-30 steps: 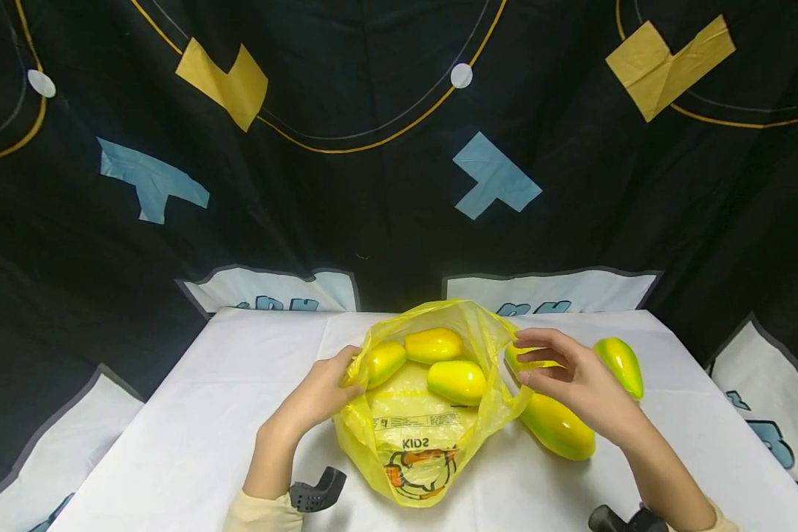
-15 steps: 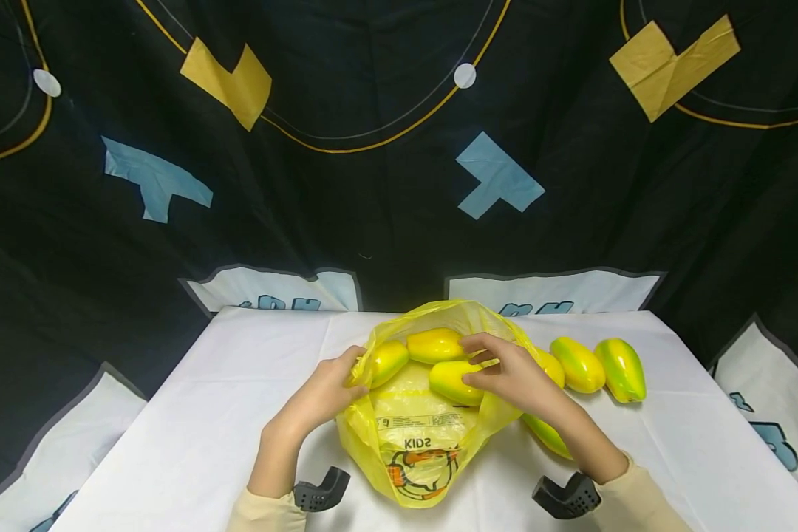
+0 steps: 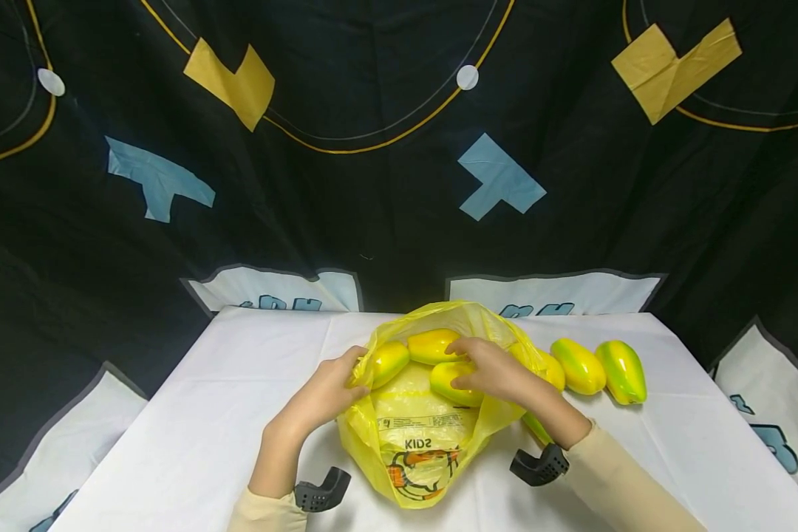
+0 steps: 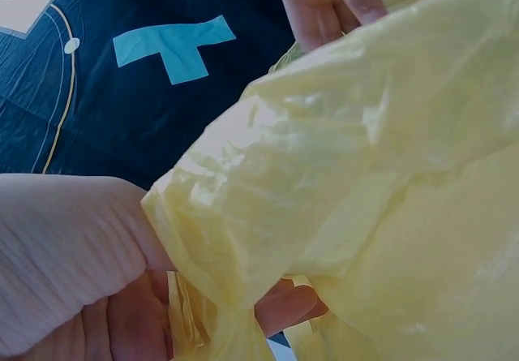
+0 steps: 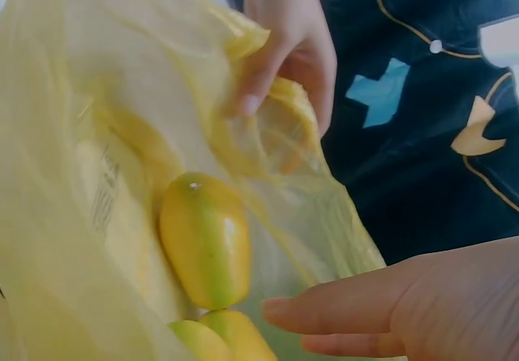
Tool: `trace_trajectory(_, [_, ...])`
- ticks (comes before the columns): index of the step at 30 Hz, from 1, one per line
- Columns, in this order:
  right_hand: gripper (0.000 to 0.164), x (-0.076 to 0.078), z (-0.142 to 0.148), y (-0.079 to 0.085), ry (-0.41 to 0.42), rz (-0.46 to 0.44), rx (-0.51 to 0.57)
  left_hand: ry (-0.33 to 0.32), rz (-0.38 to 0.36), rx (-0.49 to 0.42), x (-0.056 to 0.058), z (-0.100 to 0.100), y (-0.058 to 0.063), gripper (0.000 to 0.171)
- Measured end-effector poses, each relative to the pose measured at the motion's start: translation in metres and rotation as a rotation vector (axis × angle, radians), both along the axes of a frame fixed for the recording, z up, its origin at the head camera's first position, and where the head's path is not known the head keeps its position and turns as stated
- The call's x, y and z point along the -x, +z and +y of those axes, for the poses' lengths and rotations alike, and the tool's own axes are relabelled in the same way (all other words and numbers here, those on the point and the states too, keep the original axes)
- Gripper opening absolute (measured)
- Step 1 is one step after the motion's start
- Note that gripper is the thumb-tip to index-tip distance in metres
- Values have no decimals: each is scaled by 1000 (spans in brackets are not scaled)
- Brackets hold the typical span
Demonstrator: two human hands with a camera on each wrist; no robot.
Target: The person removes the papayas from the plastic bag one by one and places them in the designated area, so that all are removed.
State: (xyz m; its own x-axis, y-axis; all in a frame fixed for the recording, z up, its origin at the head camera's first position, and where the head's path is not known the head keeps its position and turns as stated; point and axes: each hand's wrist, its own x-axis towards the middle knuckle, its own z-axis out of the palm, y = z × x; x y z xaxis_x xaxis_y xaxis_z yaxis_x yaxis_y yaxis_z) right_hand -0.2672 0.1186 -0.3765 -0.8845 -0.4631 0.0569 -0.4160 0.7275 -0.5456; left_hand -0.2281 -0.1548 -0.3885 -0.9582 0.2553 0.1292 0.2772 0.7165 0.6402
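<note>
A thin yellow plastic bag lies with its mouth held wide, several yellow-green papayas inside. My left hand grips the bag's left rim, its thumb over the edge; in the left wrist view the film covers part of its fingers. Inside the mouth, my right hand hovers with fingers spread over the front papaya and near the rear papaya. Another papaya rests against the bag's left wall in the right wrist view. There the right fingers reach out fairly straight.
Right of the bag, on the white-covered table, lie more papayas: one at far right, one beside it, one next to the bag. Another papaya is mostly hidden under the right forearm. A black patterned cloth hangs behind.
My right hand has moved left, from over the papayas beside the bag into the bag's mouth. My left hand stays on the rim.
</note>
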Motion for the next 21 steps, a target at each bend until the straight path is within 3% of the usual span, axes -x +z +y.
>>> trace_trajectory(12, [48,8,-7,-9,-7,-34,-134,-7,-2,-3,0,0,0,49])
trace_trajectory(21, [53,9,-7,-19,3,-44,-149,-8,-8,-1,-1,1,0,48])
